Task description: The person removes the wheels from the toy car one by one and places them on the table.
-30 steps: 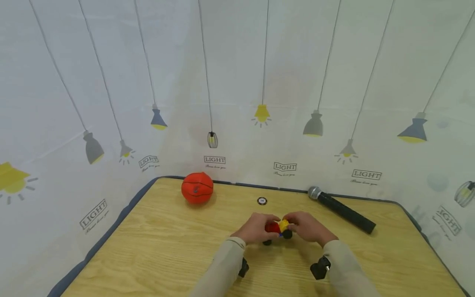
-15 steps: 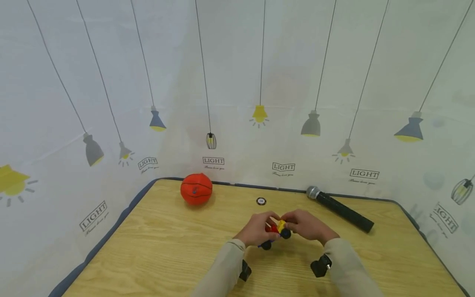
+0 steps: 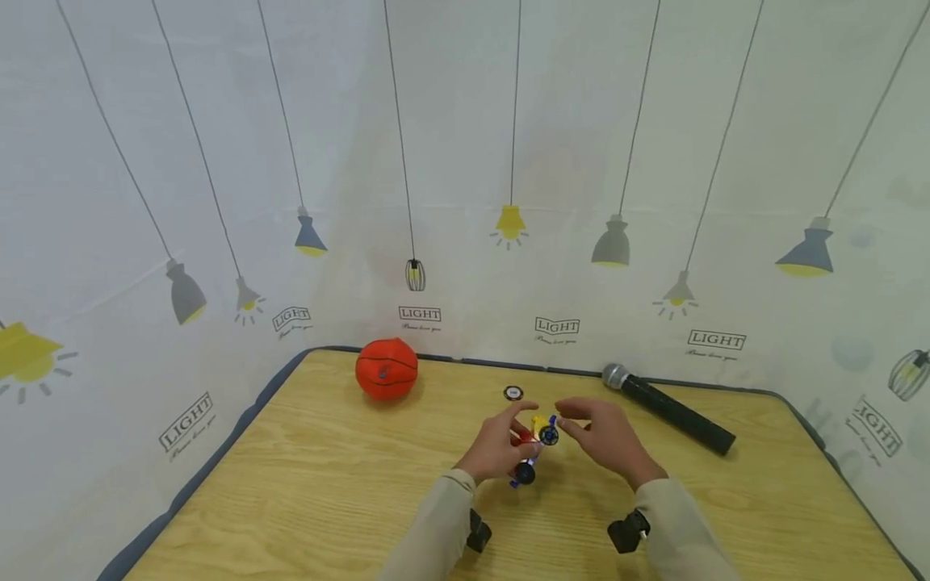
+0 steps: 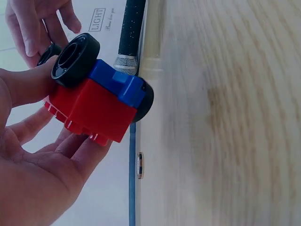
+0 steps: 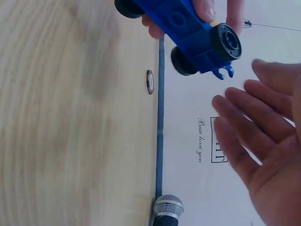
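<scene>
A toy car [image 4: 101, 106] of red, blue and yellow blocks with black wheels is pinched between the thumb and fingers of my left hand [image 3: 496, 444], above the wooden table. It tilts, and its blue underside [image 5: 181, 30] faces the right wrist view, with a small blue hook at one end. My right hand [image 3: 606, 436] is beside the car's hooked end, its fingers spread and loosely bent. In the right wrist view a gap shows between those fingers [image 5: 240, 113] and the car. My left palm hides part of the red block in the head view.
A red ball [image 3: 387, 369] lies at the back left of the table [image 3: 305, 468]. Beyond my hands is a black-and-white round chip [image 3: 513, 393]. A black microphone [image 3: 676, 413] with a silver head lies at the back right. Printed cloth walls enclose the table's back and sides.
The toy car has been turned in my left hand, so its wheels now face more toward me. My right hand has let go of its yellow end and moved slightly away to the right.
</scene>
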The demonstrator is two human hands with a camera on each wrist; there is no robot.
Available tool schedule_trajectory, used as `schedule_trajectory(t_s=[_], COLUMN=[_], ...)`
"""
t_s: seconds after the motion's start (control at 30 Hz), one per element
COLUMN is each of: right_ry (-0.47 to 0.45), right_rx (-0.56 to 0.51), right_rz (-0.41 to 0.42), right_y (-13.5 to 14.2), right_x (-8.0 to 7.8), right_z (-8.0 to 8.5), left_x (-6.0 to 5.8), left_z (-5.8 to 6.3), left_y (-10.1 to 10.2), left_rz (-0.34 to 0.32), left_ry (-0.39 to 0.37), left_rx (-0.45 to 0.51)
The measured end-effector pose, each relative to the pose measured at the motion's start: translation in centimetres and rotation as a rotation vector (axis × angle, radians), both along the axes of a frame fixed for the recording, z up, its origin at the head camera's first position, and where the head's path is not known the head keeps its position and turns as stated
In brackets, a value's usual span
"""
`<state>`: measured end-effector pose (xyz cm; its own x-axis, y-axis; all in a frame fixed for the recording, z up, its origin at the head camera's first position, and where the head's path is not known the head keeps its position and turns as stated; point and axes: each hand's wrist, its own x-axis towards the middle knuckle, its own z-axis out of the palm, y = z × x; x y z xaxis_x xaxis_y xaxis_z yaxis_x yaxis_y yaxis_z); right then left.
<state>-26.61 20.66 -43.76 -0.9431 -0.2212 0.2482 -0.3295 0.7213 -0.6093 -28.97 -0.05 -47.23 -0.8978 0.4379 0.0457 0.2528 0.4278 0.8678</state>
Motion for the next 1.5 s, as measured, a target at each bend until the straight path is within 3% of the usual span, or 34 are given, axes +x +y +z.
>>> schedule_trajectory(t_s=[0.13,0.3,0.5,0.8,1.17,1.5], right_ry=[0.115,0.173,0.113,0.064,-0.019,-0.005], right_rx=[-0.064,-0.108,-0.132,-0.155,-0.409,-0.360], right_rz=[-0.056,-0.065,-0.062,-0.072,-0.120,-0.122], right_y=[-0.2,-0.9,-1.5,-2.2,-2.9,-3.1], right_x=[0.3,0.7,0.9,1.0,1.6,1.5], right_z=[-0.5,-1.0,-1.4,-1.5,-1.7,-1.5], left_x=[0.1,0.2,0.3,0.6,0.8,0.7], left_z=[0.2,0.4,0.4,0.3,-0.1,-0.1], left_y=[-0.1,-0.2,-0.1,-0.1,0.3,0.7], left_rz=[-0.002,-0.006,-0.039,-0.100,-0.077,-0.088], left_ry=[0.000,-0.074,-0.156,-0.197,-0.197,-0.216], left_rx=[0.039,0.106,0.186,0.270,0.307,0.264])
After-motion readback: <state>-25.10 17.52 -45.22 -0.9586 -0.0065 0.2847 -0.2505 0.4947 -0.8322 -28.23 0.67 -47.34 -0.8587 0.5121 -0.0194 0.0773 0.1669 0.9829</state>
